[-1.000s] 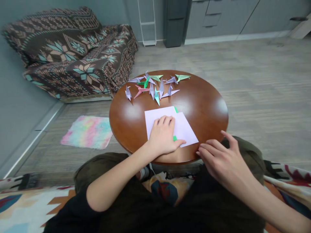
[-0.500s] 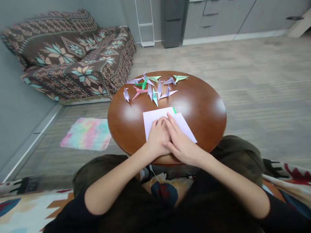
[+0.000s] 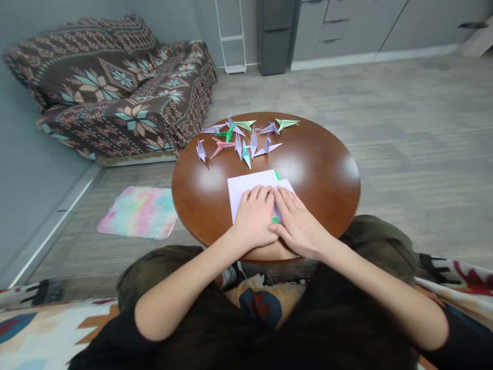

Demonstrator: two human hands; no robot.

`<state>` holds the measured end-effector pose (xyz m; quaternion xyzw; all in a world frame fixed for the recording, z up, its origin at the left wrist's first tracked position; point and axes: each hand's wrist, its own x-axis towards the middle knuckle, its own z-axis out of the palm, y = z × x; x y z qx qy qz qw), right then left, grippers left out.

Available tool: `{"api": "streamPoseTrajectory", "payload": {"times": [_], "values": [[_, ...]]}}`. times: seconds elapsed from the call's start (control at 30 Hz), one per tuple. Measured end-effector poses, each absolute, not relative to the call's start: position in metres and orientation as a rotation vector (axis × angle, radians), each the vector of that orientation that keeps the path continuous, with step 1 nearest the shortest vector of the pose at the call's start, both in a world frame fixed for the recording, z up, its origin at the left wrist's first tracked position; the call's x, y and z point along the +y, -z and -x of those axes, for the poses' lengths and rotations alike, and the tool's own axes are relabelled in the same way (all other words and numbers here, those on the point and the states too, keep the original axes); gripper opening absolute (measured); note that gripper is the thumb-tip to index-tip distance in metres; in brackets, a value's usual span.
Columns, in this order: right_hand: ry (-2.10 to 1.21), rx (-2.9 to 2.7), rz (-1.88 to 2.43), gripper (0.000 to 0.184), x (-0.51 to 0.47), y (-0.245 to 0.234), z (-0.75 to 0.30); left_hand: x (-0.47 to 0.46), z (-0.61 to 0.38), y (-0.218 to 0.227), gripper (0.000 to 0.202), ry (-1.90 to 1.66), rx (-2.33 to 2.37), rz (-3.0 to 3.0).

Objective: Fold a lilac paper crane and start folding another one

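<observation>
1. The left hand (image 3: 254, 218) and right hand (image 3: 299, 223) both lie flat on a folded sheet of lilac origami paper (image 3: 249, 184), side by side, with the inner fingertips meeting or almost meeting at the middle of the sheet.
2. Fingers on both hands are extended and pressing down, not clenched, with nothing pinched between them (released, basically, though the palms sit on the paper).
3. The sheet lies near the near edge of the round wooden table (image 3: 327, 203), a little left of centre. Its near part is hidden under the hands.
4. Small bits of green paper (image 3: 277, 176) show at the far edge of the sheet, and another bit shows just between the hands.
5. Origami cranes sit in a loose cluster along the far edge of the table, well apart from the hands: a pink crane (image 3: 222, 146), a pale green crane (image 3: 287, 123), a lilac crane (image 3: 201, 151), and others (exact count hard to tell, they overlap).
6. The forearms in black sleeves (image 3: 433, 329) run in from the near side and cover the near edge of the table.
7. Around the table: a tie-dye fuzzy cloth (image 3: 140, 212) on the floor to the left, a patterned blanket (image 3: 115, 97) over a seat beyond it, and a grey cabinet (image 3: 277, 36) at the far wall.
</observation>
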<state>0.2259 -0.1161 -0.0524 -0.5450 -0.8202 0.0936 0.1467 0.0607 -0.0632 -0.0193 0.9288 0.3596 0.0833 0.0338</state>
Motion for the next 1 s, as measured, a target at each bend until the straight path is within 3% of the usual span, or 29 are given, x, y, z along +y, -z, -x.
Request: {"api": "streamPoseTrajectory", "payload": {"times": [0.33,1.0], "values": [[-0.104,-2.407,1.657,0.091,-0.122,0.06,-0.245,-0.064,-0.061,0.023,0.08,-0.303,1.14,-2.83],[-0.083,-2.339,1.665,0.048,-0.126,0.041,-0.288,-0.064,-0.069,0.002,0.076,-0.023,1.143,-2.944]]}}
